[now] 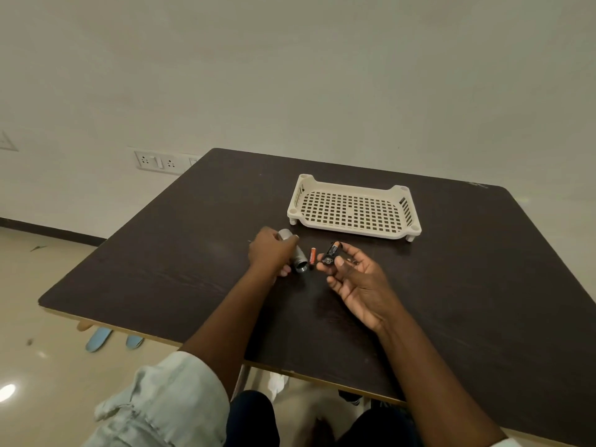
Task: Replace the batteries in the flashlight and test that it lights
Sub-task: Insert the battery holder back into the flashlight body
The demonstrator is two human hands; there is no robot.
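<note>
Head view: our left hand (pixel 271 253) grips silver metal flashlight tube (pixel 295 253) on dark wood surface (pixel 193 253). Our right hand (pixel 351 275) pinches black battery holder (pixel 330 254). Small orange battery (pixel 312 255) lies between them. We should line holder up straight, push in gently. Cream plastic holey tray (pixel 353 209) holds nothing.

dim even indoor light, floor (pixel 38 317) glare lower left, wide-angle edge distortion

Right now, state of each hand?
Left hand: grips the flashlight body.
Right hand: pinches the battery holder.
</note>
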